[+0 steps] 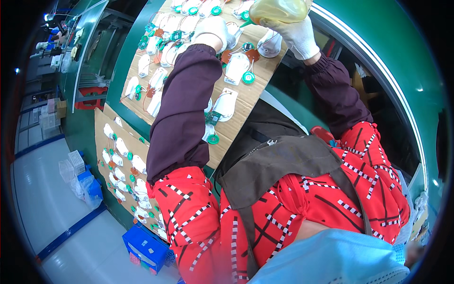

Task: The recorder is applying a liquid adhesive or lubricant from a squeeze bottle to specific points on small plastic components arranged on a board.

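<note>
Both gloved hands work at the far end of a cardboard sheet (236, 118) crowded with white plastic parts (236, 66) and green discs (248, 77). Right hand (299, 34) grips a yellowish squeeze bottle (279, 9), tilted with its green nozzle (246, 17) pointing left-down. Left hand (213, 29) curls over a white part under the nozzle (actual grip cannot be told). Little bare cardboard between parts; the sheet's right edge overhangs the green bench (378, 61). Both arms extended forward, elbows bent.

One head-worn fisheye view looks steeply down, close over the person's chest, toward the cardboard sheet (246, 102) ahead.
</note>
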`<state>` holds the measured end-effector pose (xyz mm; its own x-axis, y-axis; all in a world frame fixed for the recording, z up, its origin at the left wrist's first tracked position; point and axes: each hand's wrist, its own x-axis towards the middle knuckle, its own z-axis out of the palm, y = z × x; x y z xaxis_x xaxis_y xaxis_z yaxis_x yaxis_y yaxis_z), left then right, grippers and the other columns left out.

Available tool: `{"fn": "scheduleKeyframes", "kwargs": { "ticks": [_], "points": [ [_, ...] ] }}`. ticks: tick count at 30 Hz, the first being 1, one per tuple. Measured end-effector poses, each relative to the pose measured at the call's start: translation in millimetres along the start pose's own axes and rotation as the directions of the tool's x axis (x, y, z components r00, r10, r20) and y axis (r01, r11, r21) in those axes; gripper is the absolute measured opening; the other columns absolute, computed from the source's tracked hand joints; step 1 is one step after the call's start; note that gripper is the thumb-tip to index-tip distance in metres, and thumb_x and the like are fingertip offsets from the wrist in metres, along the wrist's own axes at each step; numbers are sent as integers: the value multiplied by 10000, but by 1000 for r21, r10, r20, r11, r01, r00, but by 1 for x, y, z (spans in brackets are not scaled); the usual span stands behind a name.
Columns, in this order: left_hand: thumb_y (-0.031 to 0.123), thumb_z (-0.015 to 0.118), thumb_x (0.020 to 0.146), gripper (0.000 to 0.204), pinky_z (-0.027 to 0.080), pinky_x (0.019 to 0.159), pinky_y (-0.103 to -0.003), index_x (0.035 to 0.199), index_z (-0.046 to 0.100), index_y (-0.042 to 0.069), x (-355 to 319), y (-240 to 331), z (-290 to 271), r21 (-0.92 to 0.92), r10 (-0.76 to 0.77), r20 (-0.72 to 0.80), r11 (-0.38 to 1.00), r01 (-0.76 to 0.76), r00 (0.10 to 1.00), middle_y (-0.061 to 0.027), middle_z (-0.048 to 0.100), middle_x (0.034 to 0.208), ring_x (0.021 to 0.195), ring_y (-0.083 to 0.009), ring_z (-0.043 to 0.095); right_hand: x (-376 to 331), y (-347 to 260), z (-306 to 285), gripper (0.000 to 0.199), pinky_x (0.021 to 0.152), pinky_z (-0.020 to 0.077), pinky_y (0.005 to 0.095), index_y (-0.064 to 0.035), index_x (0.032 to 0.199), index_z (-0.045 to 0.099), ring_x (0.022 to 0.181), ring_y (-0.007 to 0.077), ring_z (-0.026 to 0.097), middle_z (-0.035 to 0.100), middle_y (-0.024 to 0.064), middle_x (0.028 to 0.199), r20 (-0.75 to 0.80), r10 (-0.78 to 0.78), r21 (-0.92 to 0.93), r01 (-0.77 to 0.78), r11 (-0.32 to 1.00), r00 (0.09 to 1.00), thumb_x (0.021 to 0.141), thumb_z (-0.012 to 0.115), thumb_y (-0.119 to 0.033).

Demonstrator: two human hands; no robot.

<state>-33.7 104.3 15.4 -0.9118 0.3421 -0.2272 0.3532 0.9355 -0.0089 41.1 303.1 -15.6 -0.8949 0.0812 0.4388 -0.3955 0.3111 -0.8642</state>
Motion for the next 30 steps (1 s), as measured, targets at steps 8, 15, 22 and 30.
{"fn": "scheduleKeyframes", "kwargs": {
  "ticks": [8, 15, 22, 30],
  "points": [
    [354, 682, 665, 207, 501, 700, -365, 716, 727, 159, -1, 1, 2, -5, -16, -40, 1000, 16, 999, -107, 675, 751, 754, -263, 651, 12, -27, 19, 424, 787, 523, 278, -21, 1123, 582, 917, 150, 625, 652, 62, 1023, -31, 57, 350, -43, 936, 998, 745, 768, -75],
    [362, 681, 678, 211, 499, 697, -372, 711, 727, 158, -8, 0, -2, -4, -27, -52, 1000, 26, 998, -109, 676, 751, 752, -262, 651, 13, -33, 24, 492, 815, 518, 295, -20, 1142, 548, 940, 160, 613, 631, 60, 1033, -14, 81, 448, -67, 891, 997, 706, 771, 18],
    [313, 698, 639, 186, 500, 693, -367, 738, 737, 160, -7, -7, 0, 12, -11, -40, 1000, 12, 999, -107, 683, 766, 759, -258, 655, 1, -1, 9, 374, 762, 520, 258, -20, 1093, 620, 898, 141, 633, 672, 57, 1010, 9, 36, 179, -37, 983, 999, 782, 768, -166],
    [297, 735, 613, 265, 499, 760, -353, 835, 734, 154, -11, -4, -1, -26, -39, -20, 999, 38, 999, -103, 696, 846, 837, -247, 659, 7, -23, 25, 423, 821, 524, 319, -31, 1129, 573, 916, 166, 622, 647, 60, 1026, -101, 68, 343, -29, 939, 993, 754, 762, -84]
  ]
}}
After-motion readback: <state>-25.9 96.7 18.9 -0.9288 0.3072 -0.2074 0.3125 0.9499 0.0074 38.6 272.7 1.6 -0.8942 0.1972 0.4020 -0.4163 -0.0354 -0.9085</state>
